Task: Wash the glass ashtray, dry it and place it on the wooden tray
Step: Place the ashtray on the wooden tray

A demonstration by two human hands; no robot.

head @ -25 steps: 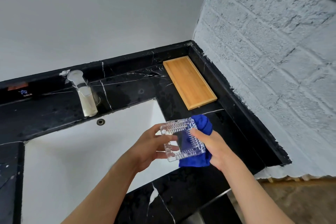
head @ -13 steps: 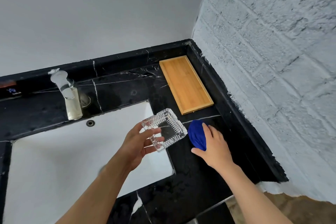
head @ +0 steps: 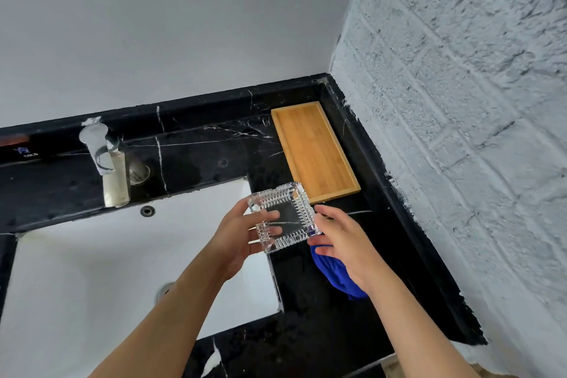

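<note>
A square ribbed glass ashtray (head: 283,216) is held above the counter at the sink's right edge. My left hand (head: 237,233) grips its left side, thumb on the rim and fingers under it. My right hand (head: 343,238) is at its right edge, fingers spread and touching the glass. The blue cloth (head: 336,278) lies on the black counter under my right hand, no longer held. The wooden tray (head: 313,153) sits just beyond the ashtray in the counter's back right corner, with nothing on it.
A white sink basin (head: 92,279) fills the lower left, with a chrome faucet (head: 106,163) behind it. The black marble counter (head: 199,153) is bounded by a white wall behind and a grey brick wall (head: 460,132) on the right.
My right hand set the blue cloth down on the counter, let it go and came up to the ashtray's right edge. The ashtray moved a little toward the tray.
</note>
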